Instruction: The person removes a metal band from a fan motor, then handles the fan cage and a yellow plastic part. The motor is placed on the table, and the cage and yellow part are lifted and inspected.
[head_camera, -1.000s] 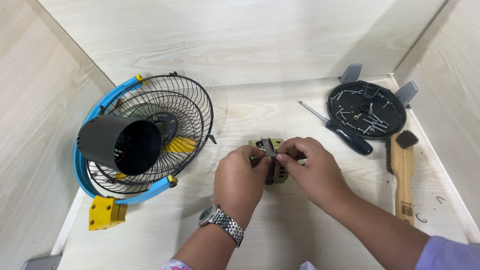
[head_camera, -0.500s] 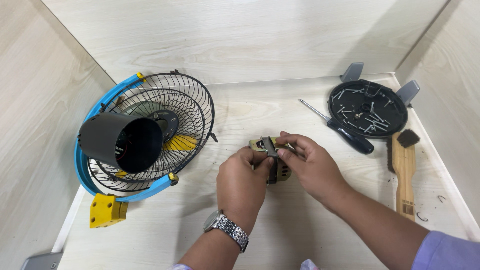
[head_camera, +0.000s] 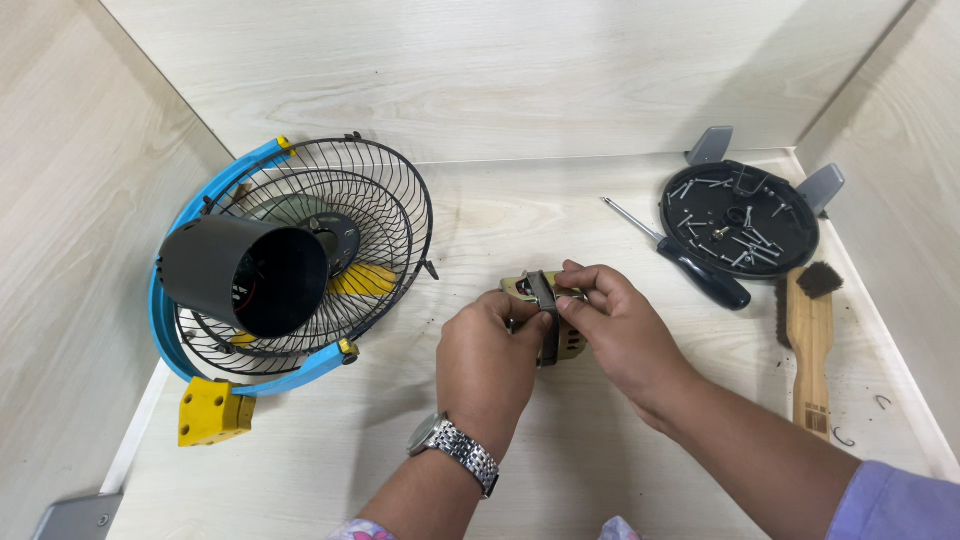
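Blue-rimmed fan cage (head_camera: 300, 260) lies far left of the motor core (head_camera: 545, 318). Left hand (head_camera: 487, 365) grip clamped on core mid-counter (head_camera: 600, 470); right hand (head_camera: 610, 325), grip pinched on its dark strap, has shifted slightly lower since a second ago. Screwdriver (head_camera: 690, 265) right.

Since a second ago I see my right hand (head_camera: 625, 335) moved a little toward 7 o'clock over the small motor part (head_camera: 545, 318), and its fingers (head_camera: 572, 297) now pinch the dark strip at the top.
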